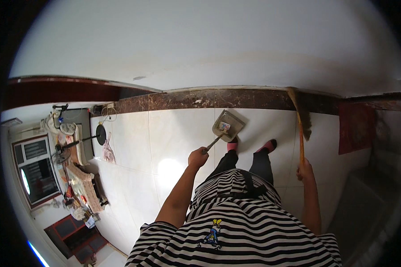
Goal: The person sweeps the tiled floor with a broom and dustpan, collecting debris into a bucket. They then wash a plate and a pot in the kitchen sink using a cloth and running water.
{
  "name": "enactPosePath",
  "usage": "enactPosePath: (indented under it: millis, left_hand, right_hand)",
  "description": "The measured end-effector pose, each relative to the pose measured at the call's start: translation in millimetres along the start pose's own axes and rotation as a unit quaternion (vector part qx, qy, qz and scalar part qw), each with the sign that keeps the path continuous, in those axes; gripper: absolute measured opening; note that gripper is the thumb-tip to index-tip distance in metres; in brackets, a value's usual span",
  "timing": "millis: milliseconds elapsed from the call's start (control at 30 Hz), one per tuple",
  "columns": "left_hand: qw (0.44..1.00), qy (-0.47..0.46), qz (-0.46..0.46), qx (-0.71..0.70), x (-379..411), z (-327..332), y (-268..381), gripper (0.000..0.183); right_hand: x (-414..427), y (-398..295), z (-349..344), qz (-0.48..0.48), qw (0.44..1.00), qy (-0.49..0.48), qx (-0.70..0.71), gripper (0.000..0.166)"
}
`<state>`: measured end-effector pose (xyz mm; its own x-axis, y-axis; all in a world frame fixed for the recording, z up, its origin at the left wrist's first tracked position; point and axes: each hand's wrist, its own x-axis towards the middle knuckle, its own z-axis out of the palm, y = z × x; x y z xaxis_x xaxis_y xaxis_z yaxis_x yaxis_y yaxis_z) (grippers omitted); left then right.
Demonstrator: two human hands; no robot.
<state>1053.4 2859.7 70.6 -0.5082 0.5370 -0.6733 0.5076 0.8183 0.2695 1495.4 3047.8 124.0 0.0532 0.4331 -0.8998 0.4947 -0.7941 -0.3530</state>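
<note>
My left hand grips the handle of a dustpan, whose grey pan is just above or on the floor in front of my feet; I cannot tell which. Inside the pan lies a small white scrap with coloured print. On the other side, my right hand is closed around the orange-brown handle of a broom. Its brown bristles spread along the dark marble skirting at the foot of the wall.
Pale floor tiles run under me. A dark red mat lies to the right, with a grey block-like object nearer me. Leftward stand a pedestal fan, a cloth-covered table and a dark red cabinet. A white wall rises ahead.
</note>
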Motion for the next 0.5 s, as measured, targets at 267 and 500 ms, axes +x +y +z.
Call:
enactPosePath:
  millis: [267,500]
  left_hand:
    - [1.0,0.001,-0.025,-0.007,10.4,-3.7,-76.2,0.029]
    - [1.0,-0.003,-0.024,-0.006,20.0,-9.8,-82.8,0.031]
  right_hand:
    - [0.4,13.9,144.2,0.0,0.984,-0.079,-0.163,0.058]
    - [-83.8,9.3,149.3,0.008,0.942,-0.21,-0.261,0.062]
